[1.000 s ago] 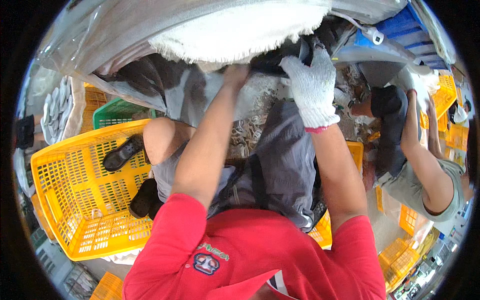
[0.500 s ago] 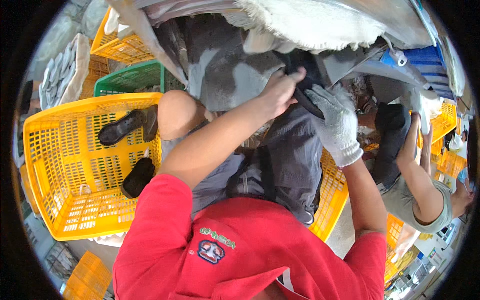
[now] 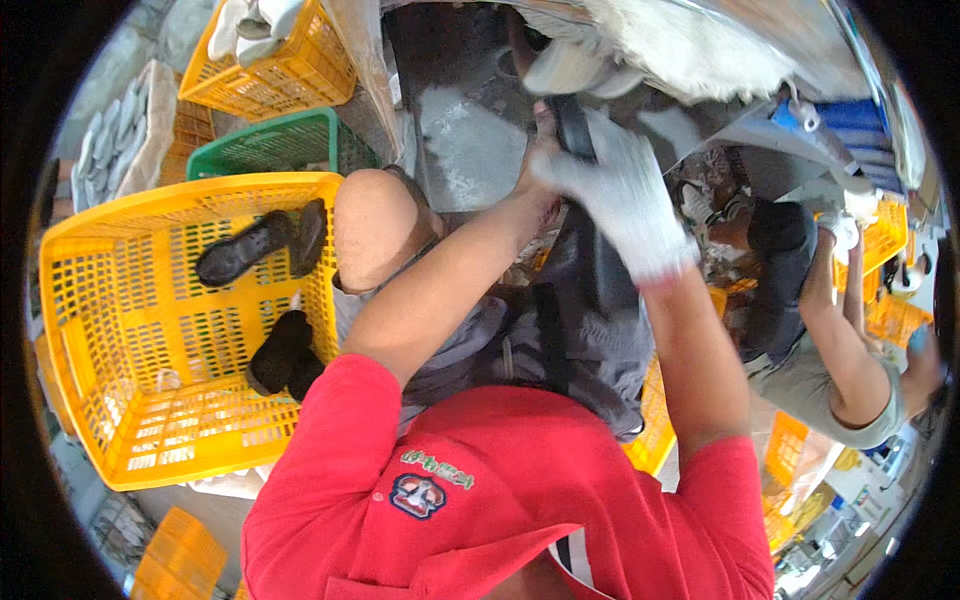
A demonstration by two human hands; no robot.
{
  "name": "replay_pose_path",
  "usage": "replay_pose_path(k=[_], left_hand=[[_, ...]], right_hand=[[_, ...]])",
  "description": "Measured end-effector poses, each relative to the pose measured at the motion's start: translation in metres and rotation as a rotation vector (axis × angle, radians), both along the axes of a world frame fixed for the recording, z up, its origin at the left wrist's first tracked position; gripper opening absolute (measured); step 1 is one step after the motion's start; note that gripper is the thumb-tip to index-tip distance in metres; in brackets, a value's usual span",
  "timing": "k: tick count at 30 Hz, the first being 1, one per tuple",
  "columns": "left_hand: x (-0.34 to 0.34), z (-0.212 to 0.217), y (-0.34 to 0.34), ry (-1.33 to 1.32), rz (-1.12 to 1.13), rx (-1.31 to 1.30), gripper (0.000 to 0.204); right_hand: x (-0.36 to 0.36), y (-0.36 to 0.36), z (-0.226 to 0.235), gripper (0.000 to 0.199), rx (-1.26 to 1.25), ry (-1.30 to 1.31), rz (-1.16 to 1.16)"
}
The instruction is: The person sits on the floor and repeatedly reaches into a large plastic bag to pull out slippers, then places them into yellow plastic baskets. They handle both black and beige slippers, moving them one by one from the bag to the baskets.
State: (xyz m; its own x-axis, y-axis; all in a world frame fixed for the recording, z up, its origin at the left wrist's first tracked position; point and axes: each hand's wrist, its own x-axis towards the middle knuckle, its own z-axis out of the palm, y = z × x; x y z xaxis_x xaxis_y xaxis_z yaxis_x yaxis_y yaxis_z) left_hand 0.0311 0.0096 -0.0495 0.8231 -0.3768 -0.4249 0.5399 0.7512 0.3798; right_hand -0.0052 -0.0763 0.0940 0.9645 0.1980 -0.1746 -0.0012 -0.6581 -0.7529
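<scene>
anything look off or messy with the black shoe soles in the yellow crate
Nothing damaged. The black rubber shoe soles lie loose and unaligned in the big yellow plastic crate, pointing different ways. The gloved right hand and bare left hand grip another dark sole.

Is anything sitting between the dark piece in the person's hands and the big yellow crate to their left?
Yes. Both the left hand and the gloved right hand grip the dark shoe piece. The person's bare left knee sits directly between it and the yellow crate, which already holds dark shoe pieces.

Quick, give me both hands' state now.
Left hand: bare, closed on the black shoe sole.
Right hand: gloved, closed on the same sole.
</scene>
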Motion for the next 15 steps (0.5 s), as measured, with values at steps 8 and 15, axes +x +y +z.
replay_pose_path(k=[8,15], left_hand=[[0.047,-0.003,-0.003,-0.383,0.221,-0.129,0.063],[0.01,0.027,0.002,0.213,0.133,-0.024,0.071]], right_hand=[[-0.01,-0.014,0.017,0.059,0.007,-0.053,0.378],[-0.091,0.016,0.018,0.074,-0.13,-0.294,-0.117]])
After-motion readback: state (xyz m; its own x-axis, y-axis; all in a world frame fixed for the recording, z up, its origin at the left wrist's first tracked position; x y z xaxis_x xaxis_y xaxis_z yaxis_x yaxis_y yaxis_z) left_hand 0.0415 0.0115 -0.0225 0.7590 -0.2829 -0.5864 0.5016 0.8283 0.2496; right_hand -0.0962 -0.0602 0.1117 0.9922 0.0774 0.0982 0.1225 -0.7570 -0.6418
